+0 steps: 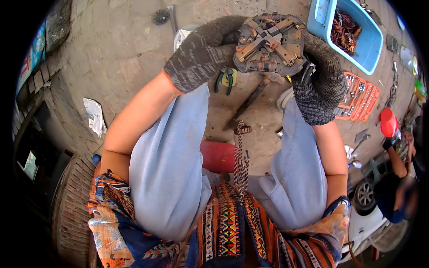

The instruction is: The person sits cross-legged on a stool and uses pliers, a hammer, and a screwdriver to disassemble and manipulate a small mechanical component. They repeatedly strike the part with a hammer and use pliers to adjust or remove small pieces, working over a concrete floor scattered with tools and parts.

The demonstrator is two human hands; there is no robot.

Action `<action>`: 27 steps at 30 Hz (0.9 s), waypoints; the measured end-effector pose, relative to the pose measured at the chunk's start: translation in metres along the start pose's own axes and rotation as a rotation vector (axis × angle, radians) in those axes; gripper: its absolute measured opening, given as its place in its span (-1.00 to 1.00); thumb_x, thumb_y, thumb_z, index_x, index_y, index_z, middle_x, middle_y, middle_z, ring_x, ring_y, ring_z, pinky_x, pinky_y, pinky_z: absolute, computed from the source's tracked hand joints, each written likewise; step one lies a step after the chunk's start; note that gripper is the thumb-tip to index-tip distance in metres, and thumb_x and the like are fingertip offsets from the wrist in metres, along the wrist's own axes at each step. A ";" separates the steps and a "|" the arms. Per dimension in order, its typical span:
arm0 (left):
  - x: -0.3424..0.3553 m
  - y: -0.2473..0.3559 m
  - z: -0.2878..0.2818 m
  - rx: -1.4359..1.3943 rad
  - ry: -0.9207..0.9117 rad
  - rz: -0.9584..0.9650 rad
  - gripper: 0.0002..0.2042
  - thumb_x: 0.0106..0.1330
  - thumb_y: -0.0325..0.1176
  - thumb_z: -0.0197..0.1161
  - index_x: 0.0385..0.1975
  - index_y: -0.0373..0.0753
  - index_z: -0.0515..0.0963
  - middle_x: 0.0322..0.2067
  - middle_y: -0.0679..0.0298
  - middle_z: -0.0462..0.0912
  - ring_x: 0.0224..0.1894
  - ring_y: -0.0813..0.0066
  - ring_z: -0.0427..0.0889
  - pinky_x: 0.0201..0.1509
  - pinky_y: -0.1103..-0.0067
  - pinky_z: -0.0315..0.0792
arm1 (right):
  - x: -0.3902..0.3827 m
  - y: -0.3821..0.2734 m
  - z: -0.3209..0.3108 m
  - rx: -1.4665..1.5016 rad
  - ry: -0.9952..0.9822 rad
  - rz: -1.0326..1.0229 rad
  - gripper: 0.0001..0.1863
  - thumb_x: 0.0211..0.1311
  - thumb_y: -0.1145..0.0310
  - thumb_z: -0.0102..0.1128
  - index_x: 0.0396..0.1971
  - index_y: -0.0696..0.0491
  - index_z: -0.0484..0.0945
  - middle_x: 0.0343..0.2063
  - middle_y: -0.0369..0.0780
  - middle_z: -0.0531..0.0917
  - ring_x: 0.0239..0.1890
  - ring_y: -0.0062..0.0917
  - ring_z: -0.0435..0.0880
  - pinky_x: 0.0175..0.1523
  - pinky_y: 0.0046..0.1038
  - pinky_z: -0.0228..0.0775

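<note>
Up in front of me is a grimy motor part [270, 44], with a cross-shaped metal frame on top and wound coils round its edge. My left hand [201, 56], in a dark grey knit glove, grips its left side; the fingertips are partly hidden behind it. At the right side, my right hand [322, 87], gloved alike, is closed round the part's edge. A small black object [307, 73] shows by the right palm; I cannot make out its kind. Below the part, on the ground, lie green-handled pliers [225, 81] and a hammer [248, 103].
A blue bin [318, 15] with copper wire stands at the upper right. Below it lies an open orange socket set [357, 98], near a red bowl [389, 122]. Another person [395, 192] and a white car [364, 223] are far right. A folded paper [94, 116] lies left.
</note>
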State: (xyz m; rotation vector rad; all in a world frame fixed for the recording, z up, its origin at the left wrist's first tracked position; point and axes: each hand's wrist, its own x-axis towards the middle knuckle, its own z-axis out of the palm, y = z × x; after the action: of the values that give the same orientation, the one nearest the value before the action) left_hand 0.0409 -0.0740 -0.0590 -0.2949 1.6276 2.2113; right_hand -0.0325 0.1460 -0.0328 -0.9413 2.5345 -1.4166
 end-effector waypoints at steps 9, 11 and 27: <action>-0.009 0.013 0.018 -0.175 0.184 -0.072 -0.55 0.33 -0.22 0.04 0.16 -0.31 0.27 0.04 0.16 0.47 0.03 0.38 0.50 0.02 0.55 0.46 | -0.012 0.022 0.005 0.078 -0.158 0.016 -0.50 -0.11 0.41 0.39 -0.07 0.05 0.49 -0.05 -0.12 0.55 0.05 -0.34 0.51 0.10 -0.38 0.36; -0.003 0.040 0.025 -0.193 0.234 -0.100 -0.60 0.25 -0.34 0.14 0.07 -0.32 0.34 -0.08 0.17 0.54 -0.08 0.43 0.55 -0.03 0.54 0.47 | -0.001 0.021 0.000 0.230 -0.220 -0.071 -0.43 -0.09 0.45 0.35 0.02 0.10 0.41 0.06 -0.12 0.44 0.15 -0.36 0.38 0.22 -0.34 0.19; -0.002 0.023 0.017 -0.204 0.204 -0.059 -0.52 0.15 -0.58 0.24 0.08 -0.37 0.26 -0.11 0.23 0.50 -0.08 0.52 0.50 -0.01 0.56 0.45 | -0.004 0.016 0.005 0.333 -0.116 0.268 -0.62 -0.01 0.31 0.39 -0.16 0.06 0.55 -0.31 -0.26 0.60 -0.25 -0.61 0.57 -0.08 -0.53 0.43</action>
State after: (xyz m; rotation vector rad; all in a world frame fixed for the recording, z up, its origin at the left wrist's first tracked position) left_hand 0.0338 -0.0645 -0.0330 -0.6351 1.4692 2.3691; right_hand -0.0349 0.1509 -0.0488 -0.5844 2.1510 -1.5780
